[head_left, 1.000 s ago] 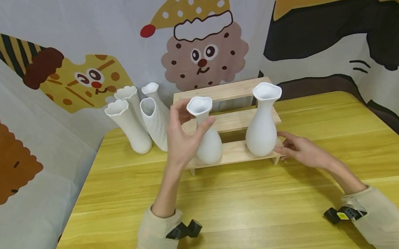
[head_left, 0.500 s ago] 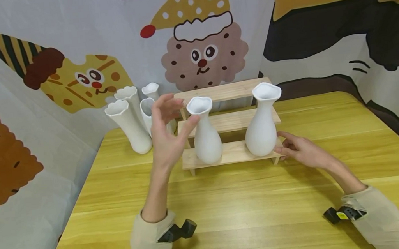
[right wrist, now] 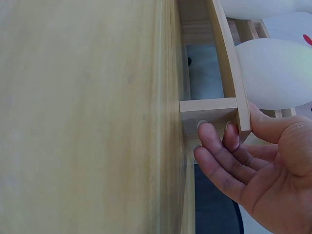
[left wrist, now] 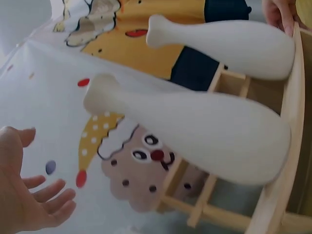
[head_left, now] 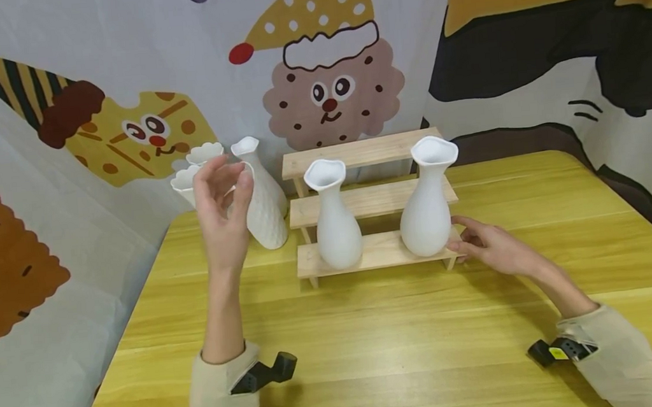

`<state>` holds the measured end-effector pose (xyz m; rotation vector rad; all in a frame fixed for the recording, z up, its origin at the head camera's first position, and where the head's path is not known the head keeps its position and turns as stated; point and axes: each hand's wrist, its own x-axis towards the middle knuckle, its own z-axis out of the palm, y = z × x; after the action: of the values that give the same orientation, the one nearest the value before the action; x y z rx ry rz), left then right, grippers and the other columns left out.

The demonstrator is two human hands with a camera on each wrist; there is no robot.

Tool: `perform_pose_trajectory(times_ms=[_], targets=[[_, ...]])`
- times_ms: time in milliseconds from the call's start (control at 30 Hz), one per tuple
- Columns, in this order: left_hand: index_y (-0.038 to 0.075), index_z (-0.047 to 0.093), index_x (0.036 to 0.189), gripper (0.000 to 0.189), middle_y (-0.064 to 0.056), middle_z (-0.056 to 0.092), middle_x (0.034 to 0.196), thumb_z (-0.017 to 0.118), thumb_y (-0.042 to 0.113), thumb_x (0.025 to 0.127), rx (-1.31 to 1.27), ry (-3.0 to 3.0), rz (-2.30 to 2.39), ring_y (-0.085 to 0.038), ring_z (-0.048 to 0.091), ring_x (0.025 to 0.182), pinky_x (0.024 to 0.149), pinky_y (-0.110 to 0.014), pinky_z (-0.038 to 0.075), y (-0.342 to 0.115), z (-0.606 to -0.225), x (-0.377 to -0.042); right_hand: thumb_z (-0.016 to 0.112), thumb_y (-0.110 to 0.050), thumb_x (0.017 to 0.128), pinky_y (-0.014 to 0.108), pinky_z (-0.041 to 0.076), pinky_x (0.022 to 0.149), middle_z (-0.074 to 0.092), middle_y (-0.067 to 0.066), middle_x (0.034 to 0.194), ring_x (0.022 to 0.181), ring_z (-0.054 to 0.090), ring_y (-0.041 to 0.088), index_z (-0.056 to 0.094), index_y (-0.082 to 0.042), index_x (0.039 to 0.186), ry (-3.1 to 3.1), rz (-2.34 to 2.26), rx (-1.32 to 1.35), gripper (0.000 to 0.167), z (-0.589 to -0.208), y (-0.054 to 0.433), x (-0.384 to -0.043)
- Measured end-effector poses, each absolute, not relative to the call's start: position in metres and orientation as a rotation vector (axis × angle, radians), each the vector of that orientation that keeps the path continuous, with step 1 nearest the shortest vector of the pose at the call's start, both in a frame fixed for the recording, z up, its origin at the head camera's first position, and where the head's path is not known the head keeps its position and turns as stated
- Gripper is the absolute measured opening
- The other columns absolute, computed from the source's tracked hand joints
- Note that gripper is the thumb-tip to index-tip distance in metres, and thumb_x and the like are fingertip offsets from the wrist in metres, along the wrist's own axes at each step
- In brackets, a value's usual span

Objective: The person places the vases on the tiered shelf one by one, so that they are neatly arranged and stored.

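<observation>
A three-tier wooden display stand (head_left: 384,248) holds two white vases on its lowest step: a left vase (head_left: 338,234) and a right vase (head_left: 426,218), both upright with wavy rims. My right hand (head_left: 496,247) pinches the right end of that lowest step; in the right wrist view its thumb lies over the board and fingertips (right wrist: 209,136) curl beneath. Raised in front of the cluster of vases at the left, my left hand (head_left: 220,212) is empty, its fingers loosely bent. It overlaps a fluted vase (head_left: 184,181) and is nearest a textured vase (head_left: 269,217).
Several white vases stand together at the table's back left, among them a scalloped vase (head_left: 204,152) and a slim-necked vase (head_left: 247,147). A cartoon-printed cloth (head_left: 135,39) hangs behind the wooden table (head_left: 372,353).
My left hand has let go of the left vase on the lowest step and moved left to the vase cluster. The right hand stays at the stand's end.
</observation>
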<state>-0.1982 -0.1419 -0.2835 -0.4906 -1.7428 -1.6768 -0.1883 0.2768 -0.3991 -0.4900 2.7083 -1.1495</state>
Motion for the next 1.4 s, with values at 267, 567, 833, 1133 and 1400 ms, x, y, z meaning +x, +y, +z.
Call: perform_pose_trajectory(times_ms=[267, 567, 833, 1133, 1400], targets=[[-0.003, 0.048, 0.138, 0.043, -0.019, 0.059, 0.123, 0.063, 0.009, 0.099, -0.290, -1.827, -1.676, -0.023, 0.056, 0.116, 0.098, -0.032, 0.044, -0.156, -0.299, -0.212, 0.060, -0.028, 0.104, 0.033, 0.052, 0.068, 0.066, 0.010, 0.097, 0.082, 0.064, 0.025, 0.033, 0.008, 0.150, 2.715, -1.151, -0.493, 0.065, -0.400, 0.276, -0.188], [-0.006, 0.046, 0.141, 0.055, -0.025, 0.055, 0.132, 0.069, 0.015, 0.096, -0.206, -1.926, -1.542, -0.034, 0.052, 0.125, 0.104, -0.046, 0.042, -0.168, -0.324, -0.229, 0.059, -0.027, 0.104, 0.031, 0.051, 0.069, 0.066, 0.010, 0.097, 0.082, 0.063, 0.025, 0.033, 0.009, 0.150, 2.717, -1.146, -0.490, 0.064, -0.400, 0.277, -0.187], [-0.007, 0.044, 0.144, 0.063, -0.025, 0.052, 0.134, 0.073, 0.014, 0.092, -0.155, -2.029, -1.379, -0.035, 0.051, 0.125, 0.103, -0.048, 0.042, -0.174, -0.343, -0.239, 0.059, -0.027, 0.104, 0.032, 0.052, 0.069, 0.066, 0.010, 0.097, 0.083, 0.063, 0.023, 0.033, 0.009, 0.150, 2.724, -1.139, -0.495, 0.064, -0.401, 0.277, -0.187], [-0.008, 0.037, 0.148, 0.072, -0.027, 0.047, 0.140, 0.074, 0.012, 0.090, -0.114, -2.094, -1.376, -0.038, 0.048, 0.128, 0.107, -0.049, 0.040, -0.177, -0.358, -0.247, 0.059, -0.028, 0.104, 0.032, 0.051, 0.069, 0.066, 0.010, 0.098, 0.083, 0.063, 0.024, 0.033, 0.008, 0.151, 2.720, -1.141, -0.488, 0.064, -0.401, 0.278, -0.187], [-0.007, 0.032, 0.151, 0.076, -0.026, 0.045, 0.141, 0.075, 0.011, 0.090, -0.123, -2.143, -1.407, -0.038, 0.045, 0.130, 0.109, -0.051, 0.038, -0.180, -0.369, -0.255, 0.059, -0.028, 0.104, 0.033, 0.052, 0.070, 0.067, 0.010, 0.099, 0.083, 0.064, 0.022, 0.033, 0.007, 0.151, 2.724, -1.135, -0.489, 0.064, -0.400, 0.277, -0.188]])
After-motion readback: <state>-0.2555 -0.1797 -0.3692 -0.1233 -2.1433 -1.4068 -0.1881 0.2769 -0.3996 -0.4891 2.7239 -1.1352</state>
